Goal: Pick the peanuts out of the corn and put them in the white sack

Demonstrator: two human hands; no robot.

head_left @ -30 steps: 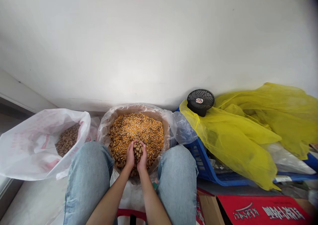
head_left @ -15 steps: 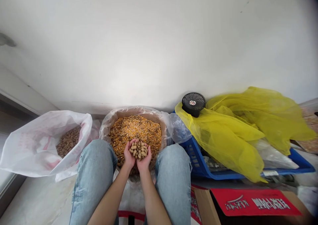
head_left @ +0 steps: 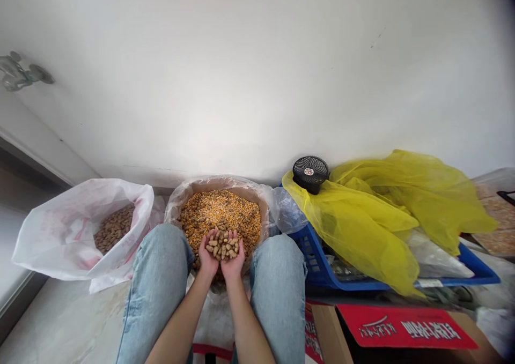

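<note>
Peanuts [head_left: 222, 245] | left hand [head_left: 207, 259], right hand [head_left: 234, 262] | grip still cupped beneath | above corn kernels [head_left: 220, 214]

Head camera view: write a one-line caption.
Left hand and right hand cup peanuts in shell over a sack of dried corn kernels, beside a white sack of peanuts.

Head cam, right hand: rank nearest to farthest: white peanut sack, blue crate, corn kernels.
1. Corn kernels: directly below the right hand.
2. Blue plastic crate: right, past the knee.
3. White sack of peanuts: left, past the other knee.
</note>
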